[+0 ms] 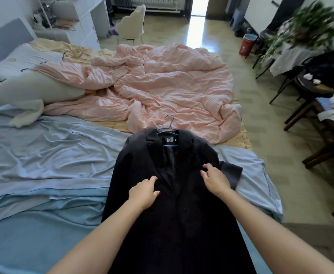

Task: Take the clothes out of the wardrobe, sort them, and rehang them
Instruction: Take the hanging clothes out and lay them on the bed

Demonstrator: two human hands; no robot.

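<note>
Both your bare forearms are reaching in from 6 o'clock over the long black tailored coat [174, 204], which is lying front-up on the bed, running from the bottom edge toward 12 o'clock.

Your left hand [144, 191] is resting on the coat's left front panel, fingers curled into the cloth, thumb spread toward the opening. It is gripping a fold of fabric.

Your right hand [214, 179] is sitting on the right front panel near the lapel, fingertips bent and pinching the cloth at the edge.

A dark sleeve cuff is sticking out just beside your right hand at 3 o'clock.

The coat is lying on a wrinkled pale blue bed sheet [43, 159], which is spreading out to 9 o'clock.

At the collar, 12 o'clock from your hands, thin blue wire hangers [167, 125] are poking out; a small grey label is showing inside the neck.

Beyond the hangers, a crumpled pink quilt [162, 86] is heaped across the bed.

At 10 o'clock, a long white plush toy [43, 89] is lying on the mattress.

At 2 o'clock, a leafy green houseplant [300, 26] is standing near dark chairs; blurred.

At 12 o'clock far off, a white chair [131, 22] is standing on the tiled floor.
</note>
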